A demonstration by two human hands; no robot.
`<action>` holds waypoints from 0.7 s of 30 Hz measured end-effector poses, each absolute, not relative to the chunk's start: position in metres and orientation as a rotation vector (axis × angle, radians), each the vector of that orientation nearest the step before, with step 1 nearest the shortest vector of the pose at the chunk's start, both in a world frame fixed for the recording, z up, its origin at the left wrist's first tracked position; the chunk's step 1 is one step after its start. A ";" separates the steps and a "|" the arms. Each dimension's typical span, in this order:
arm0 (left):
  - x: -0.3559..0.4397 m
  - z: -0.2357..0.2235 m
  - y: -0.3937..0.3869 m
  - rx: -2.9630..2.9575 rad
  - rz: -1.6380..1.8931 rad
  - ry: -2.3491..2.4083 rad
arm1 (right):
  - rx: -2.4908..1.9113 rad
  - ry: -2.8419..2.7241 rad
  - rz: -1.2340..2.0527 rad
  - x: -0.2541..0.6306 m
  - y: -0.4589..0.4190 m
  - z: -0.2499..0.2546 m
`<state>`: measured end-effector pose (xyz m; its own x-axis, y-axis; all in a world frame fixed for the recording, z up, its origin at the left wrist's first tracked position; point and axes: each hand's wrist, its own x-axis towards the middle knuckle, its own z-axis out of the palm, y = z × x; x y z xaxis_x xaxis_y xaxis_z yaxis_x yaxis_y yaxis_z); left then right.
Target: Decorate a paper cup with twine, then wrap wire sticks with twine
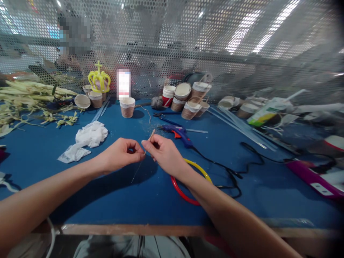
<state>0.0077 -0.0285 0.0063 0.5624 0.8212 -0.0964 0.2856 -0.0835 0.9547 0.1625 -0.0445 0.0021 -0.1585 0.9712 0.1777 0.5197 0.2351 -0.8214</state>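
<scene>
My left hand point(124, 154) and my right hand point(165, 152) meet above the middle of the blue table. Both are closed, thumb against fingers, pinching a thin brown twine-like strand point(152, 133). Its thicker brown end sticks up above my right fingers, while a fine wire-like tail hangs below my left fingertips. Whether it is twine, wire or both, I cannot tell. Just beyond my right hand lies a blue glue gun point(178, 133) with an orange trigger. A red and yellow ring point(185, 196) lies partly under my right forearm.
Behind stand a twine-wrapped paper cup point(127, 108), a lit phone point(124, 84) and a cluster of similar cups point(189, 109). Crumpled white plastic point(91, 134) lies left, near dried plant stalks point(29, 91). At right are clear glue sticks point(239, 127), a black cord and a purple power strip point(314, 179).
</scene>
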 end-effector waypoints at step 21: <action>0.006 0.008 -0.028 1.538 0.560 0.916 | -1.286 -1.750 0.955 0.164 -0.044 0.004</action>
